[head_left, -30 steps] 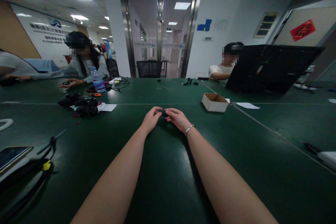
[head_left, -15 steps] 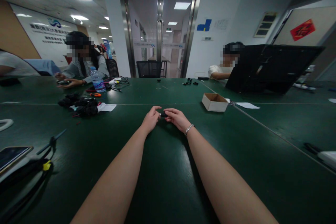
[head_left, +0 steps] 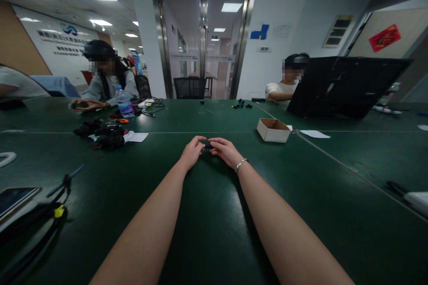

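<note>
Between my two hands, just above or on the green table point(head_left: 214, 213), is a small black object point(head_left: 207, 145) with a pale or silvery end at its left. It is too small to tell its kind. My right hand point(head_left: 226, 149) pinches its right part between thumb and fingers. At the left end, my left hand point(head_left: 193, 152) is closed round the pale tip, its index finger arching over the top. The fingers hide part of the object. A silver bangle point(head_left: 241, 164) circles my right wrist.
An open cardboard box point(head_left: 273, 131) stands to the right, near a large black monitor point(head_left: 344, 87). On the left lie black bundles point(head_left: 109, 136), a water bottle point(head_left: 124, 102), a phone point(head_left: 16, 198) and looped black cables point(head_left: 36, 231). Two people point(head_left: 105, 75) sit across the table.
My hands and the small black object stay almost still; the left index finger looks slightly lower. Across the table, the person on the left has lowered one hand.
</note>
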`<state>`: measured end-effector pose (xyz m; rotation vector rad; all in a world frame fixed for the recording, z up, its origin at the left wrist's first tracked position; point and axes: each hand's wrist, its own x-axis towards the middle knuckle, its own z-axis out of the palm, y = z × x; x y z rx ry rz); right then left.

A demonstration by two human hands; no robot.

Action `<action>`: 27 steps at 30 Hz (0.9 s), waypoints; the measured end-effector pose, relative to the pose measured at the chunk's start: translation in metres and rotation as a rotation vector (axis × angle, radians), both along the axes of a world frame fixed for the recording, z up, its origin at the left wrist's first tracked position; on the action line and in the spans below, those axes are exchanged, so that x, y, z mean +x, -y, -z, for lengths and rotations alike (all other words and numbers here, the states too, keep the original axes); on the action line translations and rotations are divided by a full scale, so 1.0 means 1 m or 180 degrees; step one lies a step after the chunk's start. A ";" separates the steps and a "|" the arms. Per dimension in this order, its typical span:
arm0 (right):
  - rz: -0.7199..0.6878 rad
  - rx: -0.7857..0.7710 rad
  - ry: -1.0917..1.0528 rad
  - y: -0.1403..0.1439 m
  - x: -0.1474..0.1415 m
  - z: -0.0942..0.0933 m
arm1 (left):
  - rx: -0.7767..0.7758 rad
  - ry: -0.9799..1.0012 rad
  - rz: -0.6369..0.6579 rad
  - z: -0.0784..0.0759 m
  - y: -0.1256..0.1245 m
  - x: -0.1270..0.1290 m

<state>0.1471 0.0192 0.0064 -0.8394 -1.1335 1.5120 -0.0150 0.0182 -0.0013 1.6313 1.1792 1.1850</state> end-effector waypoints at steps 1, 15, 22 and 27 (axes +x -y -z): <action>-0.0002 -0.0006 0.0004 0.000 0.000 0.000 | -0.0015 -0.0003 -0.0002 0.000 0.000 0.000; -0.0004 0.0012 -0.0001 -0.001 0.001 0.000 | 0.0016 -0.0060 0.0000 -0.003 0.003 0.000; 0.0002 -0.0006 -0.0005 -0.002 0.001 0.002 | 0.0056 -0.0032 0.0036 -0.001 0.001 0.000; 0.0002 -0.0018 -0.0003 0.000 0.001 0.000 | 0.0066 -0.0058 0.0048 -0.002 0.002 0.000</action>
